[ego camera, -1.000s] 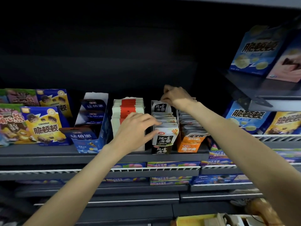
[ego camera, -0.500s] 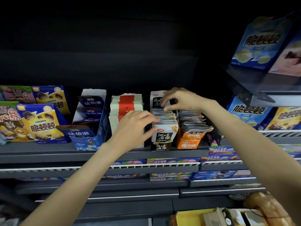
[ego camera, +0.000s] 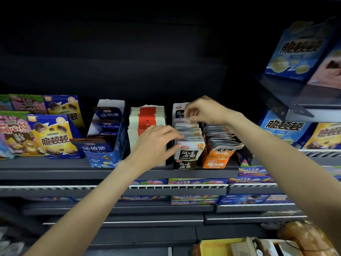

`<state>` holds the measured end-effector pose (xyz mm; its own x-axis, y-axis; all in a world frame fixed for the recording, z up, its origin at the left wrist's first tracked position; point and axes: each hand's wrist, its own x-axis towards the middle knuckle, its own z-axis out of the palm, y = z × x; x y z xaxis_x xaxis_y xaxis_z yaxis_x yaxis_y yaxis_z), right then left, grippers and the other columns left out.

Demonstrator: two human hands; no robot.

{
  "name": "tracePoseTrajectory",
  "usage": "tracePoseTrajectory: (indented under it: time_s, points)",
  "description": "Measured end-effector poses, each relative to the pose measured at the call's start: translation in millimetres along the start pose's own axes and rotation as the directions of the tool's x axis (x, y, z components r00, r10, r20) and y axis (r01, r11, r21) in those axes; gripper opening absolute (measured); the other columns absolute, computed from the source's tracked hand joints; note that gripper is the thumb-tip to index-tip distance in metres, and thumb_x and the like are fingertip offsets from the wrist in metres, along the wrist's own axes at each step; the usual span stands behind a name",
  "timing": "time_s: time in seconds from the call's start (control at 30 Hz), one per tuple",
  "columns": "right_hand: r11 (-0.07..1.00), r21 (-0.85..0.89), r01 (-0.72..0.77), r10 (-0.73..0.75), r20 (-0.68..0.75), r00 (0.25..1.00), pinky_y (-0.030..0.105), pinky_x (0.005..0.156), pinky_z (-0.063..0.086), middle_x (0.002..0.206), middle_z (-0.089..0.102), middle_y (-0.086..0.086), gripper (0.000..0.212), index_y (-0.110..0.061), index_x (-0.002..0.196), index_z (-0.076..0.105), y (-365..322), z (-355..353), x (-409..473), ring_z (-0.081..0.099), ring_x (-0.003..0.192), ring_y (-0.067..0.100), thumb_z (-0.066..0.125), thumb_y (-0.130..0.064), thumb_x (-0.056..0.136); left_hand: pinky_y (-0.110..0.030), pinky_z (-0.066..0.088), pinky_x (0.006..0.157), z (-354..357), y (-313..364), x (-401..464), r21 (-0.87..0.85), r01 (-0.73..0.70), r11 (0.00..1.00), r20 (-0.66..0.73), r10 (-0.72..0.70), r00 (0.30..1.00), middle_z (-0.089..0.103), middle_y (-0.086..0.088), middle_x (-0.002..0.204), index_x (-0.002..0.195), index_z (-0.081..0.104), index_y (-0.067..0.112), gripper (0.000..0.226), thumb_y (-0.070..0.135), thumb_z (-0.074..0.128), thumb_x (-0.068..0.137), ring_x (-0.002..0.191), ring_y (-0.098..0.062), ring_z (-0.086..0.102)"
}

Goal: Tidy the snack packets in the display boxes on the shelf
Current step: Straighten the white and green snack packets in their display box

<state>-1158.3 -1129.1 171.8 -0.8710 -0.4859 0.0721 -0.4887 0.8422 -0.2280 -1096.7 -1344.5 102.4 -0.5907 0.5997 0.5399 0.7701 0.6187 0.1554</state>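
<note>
Black-and-white snack packets [ego camera: 188,134] stand in a row inside the black display box [ego camera: 185,164], on the grey shelf [ego camera: 55,166]. Left hand [ego camera: 154,144] pinches the front packets, fingers on top and thumb on the face. Right hand [ego camera: 203,111] pinches packets at the box's rear. Orange display box [ego camera: 215,161] just right of it; red-and-white packets [ego camera: 146,120] just left.

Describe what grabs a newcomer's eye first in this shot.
Two bare arms converge on the black-and-white display box at mid-shelf: the left hand grips its front packets, the right hand pinches packets at the back. An orange display box stands right beside it, and a red-and-white packet stack on its left.
</note>
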Motion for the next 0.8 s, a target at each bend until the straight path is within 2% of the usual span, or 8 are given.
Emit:
tracePoseTrajectory:
  time_s: [0.13, 0.2, 0.27, 0.43, 0.53, 0.6, 0.7, 0.8]
  points:
    - [0.994, 0.107, 0.001, 0.005, -0.062, 0.998, 0.028, 0.081, 0.053, 0.084, 0.069, -0.011, 0.009, -0.021, 0.089, 0.069, -14, -27, -25, 0.064, 0.079, 0.0, 0.072, -0.027, 0.084, -0.039, 0.051, 0.083, 1, -1, 0, -0.002, -0.007, 1.0, 0.0, 0.007, 1.0, 0.068, 0.007, 0.106, 0.108, 0.069, 0.022, 0.035, 0.043, 0.048, 0.09, 0.096, -0.015, 0.064]
    - [0.998, -0.046, -0.032, 0.018, -0.281, 0.96, 0.037, 0.078, 0.055, 0.087, 0.069, -0.006, 0.012, -0.021, 0.096, 0.065, -18, -35, -37, 0.066, 0.082, 0.011, 0.066, -0.03, 0.089, -0.036, 0.048, 0.086, 0, -2, 1, -0.01, -0.005, 1.0, -0.004, 0.005, 1.0, 0.068, 0.008, 0.107, 0.108, 0.069, 0.023, 0.037, 0.046, 0.048, 0.09, 0.098, -0.014, 0.063]
    - [0.986, -0.14, -0.086, -0.001, -0.527, 0.85, 0.04, 0.073, 0.055, 0.088, 0.071, 0.002, 0.017, -0.015, 0.103, 0.061, -22, -38, -50, 0.068, 0.082, 0.022, 0.06, -0.029, 0.093, -0.031, 0.043, 0.088, -3, -4, 2, -0.053, 0.032, 0.998, -0.045, -0.035, 0.998, 0.067, 0.009, 0.109, 0.107, 0.069, 0.025, 0.038, 0.05, 0.047, 0.09, 0.103, -0.011, 0.06]
    - [0.933, 0.339, 0.121, 0.2, -0.768, 0.608, 0.02, 0.061, 0.054, 0.084, 0.066, -0.008, 0.006, -0.015, 0.099, 0.057, -27, -44, -75, 0.068, 0.076, 0.008, 0.06, -0.017, 0.094, -0.019, 0.04, 0.087, -19, -6, 9, -0.379, 0.302, 0.875, -0.187, -0.392, 0.901, 0.058, 0.011, 0.112, 0.105, 0.064, 0.026, 0.018, 0.033, 0.063, 0.088, 0.102, -0.004, 0.054]
    - [0.798, 0.568, 0.202, 0.365, -0.722, 0.587, 0.016, 0.058, 0.053, 0.087, 0.067, -0.007, 0.007, -0.016, 0.095, 0.054, -28, -46, -85, 0.069, 0.077, 0.006, 0.059, -0.011, 0.095, -0.019, 0.047, 0.074, -34, -1, 17, -0.621, 0.43, 0.655, -0.075, -0.596, 0.799, 0.063, 0.008, 0.095, 0.108, 0.061, 0.022, 0.019, 0.03, 0.062, 0.09, 0.084, -0.003, 0.059]
    - [0.741, 0.633, 0.223, 0.406, -0.687, 0.602, 0.019, 0.058, 0.054, 0.088, 0.069, -0.004, 0.012, -0.021, 0.092, 0.054, -29, -45, -88, 0.07, 0.078, 0.01, 0.059, -0.01, 0.094, -0.019, 0.045, 0.064, -44, 5, 21, -0.786, 0.49, 0.377, 0.148, -0.654, 0.742, 0.066, 0.008, 0.079, 0.113, 0.062, 0.018, 0.027, 0.036, 0.052, 0.095, 0.067, -0.002, 0.058]
    - [0.713, 0.664, 0.224, 0.399, -0.648, 0.649, 0.021, 0.061, 0.055, 0.09, 0.07, -0.002, 0.014, -0.023, 0.092, 0.054, -32, -42, -91, 0.071, 0.081, 0.014, 0.059, -0.011, 0.094, -0.017, 0.045, 0.051, -51, 12, 22, -0.862, 0.506, -0.012, 0.425, -0.558, 0.712, 0.069, 0.003, 0.071, 0.116, 0.061, 0.018, 0.037, 0.042, 0.039, 0.099, 0.054, -0.005, 0.059]
    - [0.716, 0.637, 0.287, 0.29, -0.645, 0.707, 0.025, 0.071, 0.057, 0.09, 0.068, 0.001, 0.013, -0.021, 0.092, 0.057, -34, -40, -92, 0.069, 0.084, 0.012, 0.06, -0.009, 0.093, -0.015, 0.052, 0.05, -54, 14, 21, -0.869, 0.463, -0.175, 0.48, -0.525, 0.703, 0.074, -0.005, 0.089, 0.113, 0.061, 0.014, 0.037, 0.04, 0.039, 0.099, 0.066, -0.009, 0.069]
